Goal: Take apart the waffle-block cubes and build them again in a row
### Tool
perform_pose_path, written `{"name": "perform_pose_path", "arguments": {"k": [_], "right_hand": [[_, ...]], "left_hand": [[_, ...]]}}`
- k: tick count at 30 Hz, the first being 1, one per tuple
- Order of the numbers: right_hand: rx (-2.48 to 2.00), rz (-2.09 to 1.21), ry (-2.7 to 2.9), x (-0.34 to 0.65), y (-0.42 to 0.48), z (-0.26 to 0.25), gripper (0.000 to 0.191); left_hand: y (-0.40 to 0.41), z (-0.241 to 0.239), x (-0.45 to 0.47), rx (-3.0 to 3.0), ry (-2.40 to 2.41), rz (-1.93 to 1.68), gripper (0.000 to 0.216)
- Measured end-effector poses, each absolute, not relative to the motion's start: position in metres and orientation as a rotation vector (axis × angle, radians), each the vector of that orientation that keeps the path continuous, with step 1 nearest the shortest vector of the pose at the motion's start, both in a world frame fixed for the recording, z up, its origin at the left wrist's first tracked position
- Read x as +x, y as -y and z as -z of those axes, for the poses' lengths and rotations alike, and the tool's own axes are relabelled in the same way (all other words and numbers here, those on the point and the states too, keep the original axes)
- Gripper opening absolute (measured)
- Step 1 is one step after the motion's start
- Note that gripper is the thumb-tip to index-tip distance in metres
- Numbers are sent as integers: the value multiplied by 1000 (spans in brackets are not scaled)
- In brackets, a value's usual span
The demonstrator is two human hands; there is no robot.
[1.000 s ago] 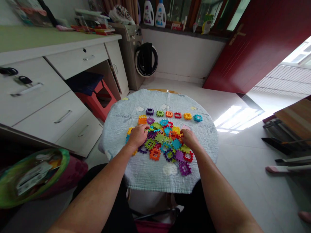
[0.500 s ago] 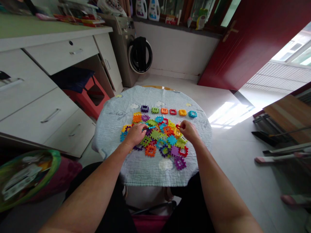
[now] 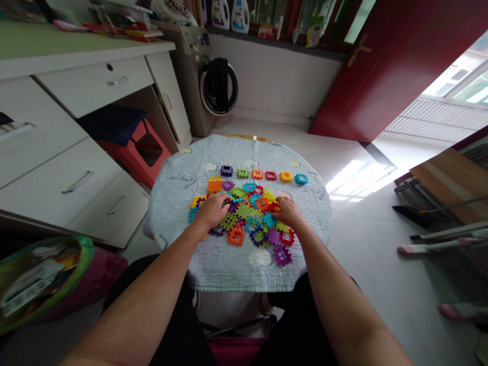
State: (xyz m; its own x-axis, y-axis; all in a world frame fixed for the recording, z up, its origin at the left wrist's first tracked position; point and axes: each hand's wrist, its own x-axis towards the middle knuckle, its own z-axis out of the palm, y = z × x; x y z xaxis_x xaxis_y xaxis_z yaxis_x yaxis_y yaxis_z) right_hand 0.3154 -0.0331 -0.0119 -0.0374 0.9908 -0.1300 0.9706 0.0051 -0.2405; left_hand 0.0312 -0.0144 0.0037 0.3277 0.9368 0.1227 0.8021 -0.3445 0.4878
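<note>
A loose pile of colourful notched plastic building tiles (image 3: 243, 210) covers the middle of the cloth-covered round table. My left hand (image 3: 212, 210) is at the pile's left side, thumb and fingers closed on a light-blue building tile (image 3: 237, 199). At the right side of the pile, my right hand (image 3: 288, 210) has its fingers closed on a red building tile (image 3: 274, 207), low over the other tiles. Beyond the pile stands a row of several framed pieces, from a dark purple one (image 3: 226, 171) at left to a blue one (image 3: 301, 179) at right.
A pale blue cloth (image 3: 229, 267) drapes the table. On the left are a red stool (image 3: 150, 152), white drawers (image 3: 80, 168) and a filled bin (image 3: 87, 249). A washing machine (image 3: 194, 71) with its door open and a red door (image 3: 362, 66) stand behind.
My right hand has moved slightly left and down with the red building tile, in over the pile. My left hand has stayed almost still.
</note>
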Motion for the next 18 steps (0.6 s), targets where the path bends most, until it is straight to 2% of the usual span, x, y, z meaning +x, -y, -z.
{"name": "perform_pose_path", "arguments": {"k": [11, 18], "right_hand": [[-2292, -409, 2118, 304, 29, 9, 37], [-2367, -428, 2058, 306, 28, 11, 44]], "left_hand": [[15, -4, 32, 2287, -1512, -527, 25], [16, -5, 34, 2279, -1495, -529, 24]]}}
